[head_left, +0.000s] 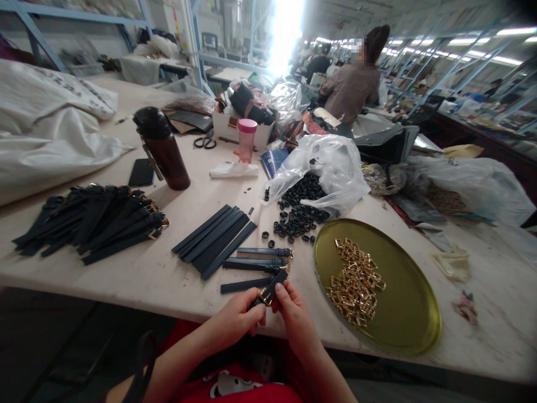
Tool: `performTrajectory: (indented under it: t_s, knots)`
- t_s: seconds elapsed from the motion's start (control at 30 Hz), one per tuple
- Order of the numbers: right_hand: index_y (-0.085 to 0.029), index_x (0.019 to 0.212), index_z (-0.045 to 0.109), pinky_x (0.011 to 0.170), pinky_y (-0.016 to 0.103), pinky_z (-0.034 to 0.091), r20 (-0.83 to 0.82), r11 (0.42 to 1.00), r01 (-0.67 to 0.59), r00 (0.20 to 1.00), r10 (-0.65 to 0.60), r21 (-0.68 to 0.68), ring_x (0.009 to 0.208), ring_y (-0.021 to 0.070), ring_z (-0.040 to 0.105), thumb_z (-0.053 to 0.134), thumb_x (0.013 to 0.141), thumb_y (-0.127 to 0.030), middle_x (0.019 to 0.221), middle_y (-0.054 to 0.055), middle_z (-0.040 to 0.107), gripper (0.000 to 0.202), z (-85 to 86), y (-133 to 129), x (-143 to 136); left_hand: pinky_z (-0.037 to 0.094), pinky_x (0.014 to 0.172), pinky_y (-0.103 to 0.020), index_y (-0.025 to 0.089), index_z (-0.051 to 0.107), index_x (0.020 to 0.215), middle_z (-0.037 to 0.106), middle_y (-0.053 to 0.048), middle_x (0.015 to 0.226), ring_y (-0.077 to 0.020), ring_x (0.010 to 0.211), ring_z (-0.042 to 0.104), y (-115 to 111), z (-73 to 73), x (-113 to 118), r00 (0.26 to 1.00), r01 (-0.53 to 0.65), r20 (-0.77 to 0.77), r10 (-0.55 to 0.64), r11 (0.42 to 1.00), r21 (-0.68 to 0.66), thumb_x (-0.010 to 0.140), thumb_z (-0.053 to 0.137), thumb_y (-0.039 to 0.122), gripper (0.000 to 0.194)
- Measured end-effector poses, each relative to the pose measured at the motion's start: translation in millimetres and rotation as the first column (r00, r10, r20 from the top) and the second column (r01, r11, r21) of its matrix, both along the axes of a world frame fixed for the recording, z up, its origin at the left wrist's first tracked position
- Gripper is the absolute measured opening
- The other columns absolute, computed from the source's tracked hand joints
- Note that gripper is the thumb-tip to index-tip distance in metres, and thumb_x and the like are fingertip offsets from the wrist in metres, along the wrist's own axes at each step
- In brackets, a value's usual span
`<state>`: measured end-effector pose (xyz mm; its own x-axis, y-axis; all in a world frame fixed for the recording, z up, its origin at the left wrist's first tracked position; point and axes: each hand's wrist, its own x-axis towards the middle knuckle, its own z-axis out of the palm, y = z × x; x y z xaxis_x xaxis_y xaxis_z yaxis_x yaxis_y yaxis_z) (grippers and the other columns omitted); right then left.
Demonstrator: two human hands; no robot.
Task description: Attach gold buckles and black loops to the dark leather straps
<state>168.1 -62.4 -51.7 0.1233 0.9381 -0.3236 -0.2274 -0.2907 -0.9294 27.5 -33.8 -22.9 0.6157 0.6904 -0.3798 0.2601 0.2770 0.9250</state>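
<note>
Both hands are closed on one short black strap with a gold buckle, held just over the table's front edge. My left hand pinches it at the buckle end. My right hand grips the strap between thumb and fingers, its free end pointing up and away. Just beyond lie a few black straps with gold buckles at their right ends. Left of these is a stack of plain black strips. A gold round tray at the right bears a heap of gold buckles.
Black loops spill from a clear plastic bag. At the left are a pile of buckled straps, a phone and a brown bottle. Scissors and a pink-lidded cup stand farther back. A person is beyond the table.
</note>
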Motion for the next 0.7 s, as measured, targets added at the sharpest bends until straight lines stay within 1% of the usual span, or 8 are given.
performTrajectory:
  t_s: [0.07,0.23,0.33,0.4,0.47,0.57,0.7]
  knots:
    - [-0.019,0.069,0.051,0.053,0.023,0.033,0.013,1.000,-0.001,1.000,0.001,0.000,0.054,0.0108,0.038,0.053,0.079,-0.045,0.057,-0.004,0.046,0.028,0.4,0.6,1.3,0.038,0.050,-0.020,0.015,0.049,0.081,0.051,0.004,0.067,-0.0076,0.050,0.045,-0.2,0.8,0.2,1.000,-0.002,0.019,0.003,1.000,-0.013,0.080,0.039,0.025,0.014]
    - [-0.019,0.071,0.053,0.054,0.023,0.033,0.004,0.999,-0.028,1.000,0.028,0.022,0.054,0.0106,0.039,0.054,0.079,-0.041,0.059,-0.004,0.047,0.023,1.4,0.2,1.7,0.036,0.047,-0.020,0.016,0.047,0.080,0.051,0.004,0.065,-0.0075,0.047,0.044,0.8,-2.9,1.5,0.999,-0.027,0.039,0.028,0.999,-0.028,0.082,0.038,0.032,0.020]
    - [-0.018,0.077,0.056,0.054,0.023,0.034,-0.019,0.998,-0.057,0.998,0.058,0.036,0.055,0.0101,0.040,0.059,0.074,-0.035,0.065,-0.003,0.051,0.017,5.8,-0.3,-1.0,0.035,0.046,-0.019,0.016,0.046,0.077,0.051,0.003,0.065,-0.0075,0.047,0.044,1.2,-4.8,1.6,0.997,-0.067,0.038,0.069,0.997,-0.032,0.082,0.039,0.035,0.021]
    - [-0.018,0.078,0.056,0.053,0.023,0.034,-0.033,0.998,-0.057,0.998,0.058,0.024,0.055,0.0102,0.041,0.062,0.071,-0.031,0.068,-0.003,0.053,0.016,9.8,-0.2,-3.6,0.034,0.046,-0.019,0.016,0.045,0.077,0.051,0.003,0.064,-0.0075,0.047,0.044,1.2,-4.8,1.5,0.994,-0.099,0.037,0.100,0.994,-0.038,0.082,0.040,0.036,0.022]
    - [-0.018,0.078,0.057,0.052,0.023,0.034,-0.046,0.999,-0.053,0.997,0.054,0.011,0.055,0.0101,0.042,0.062,0.070,-0.028,0.069,-0.002,0.053,0.014,12.9,0.2,-5.9,0.034,0.046,-0.020,0.016,0.045,0.078,0.050,0.004,0.064,-0.0076,0.048,0.044,1.3,-4.6,1.3,0.993,-0.113,0.036,0.115,0.992,-0.047,0.082,0.041,0.038,0.022]
    - [-0.018,0.078,0.056,0.051,0.022,0.033,-0.081,0.998,-0.066,0.995,0.066,-0.003,0.053,0.0091,0.040,0.060,0.072,-0.026,0.067,-0.003,0.051,0.011,13.3,1.1,-7.4,0.035,0.046,-0.020,0.016,0.044,0.078,0.050,0.004,0.064,-0.0078,0.048,0.044,1.5,-5.9,0.9,0.994,-0.100,0.029,0.102,0.994,-0.042,0.083,0.040,0.039,0.024]
    - [-0.018,0.078,0.056,0.049,0.021,0.032,-0.104,0.996,-0.077,0.992,0.073,-0.036,0.051,0.0083,0.039,0.059,0.072,-0.025,0.065,-0.003,0.051,0.010,7.5,2.2,-7.4,0.033,0.043,-0.019,0.017,0.044,0.077,0.047,0.005,0.063,-0.0076,0.047,0.042,1.9,-8.9,-0.2,0.998,-0.057,-0.015,0.057,0.998,-0.002,0.083,0.038,0.039,0.024]
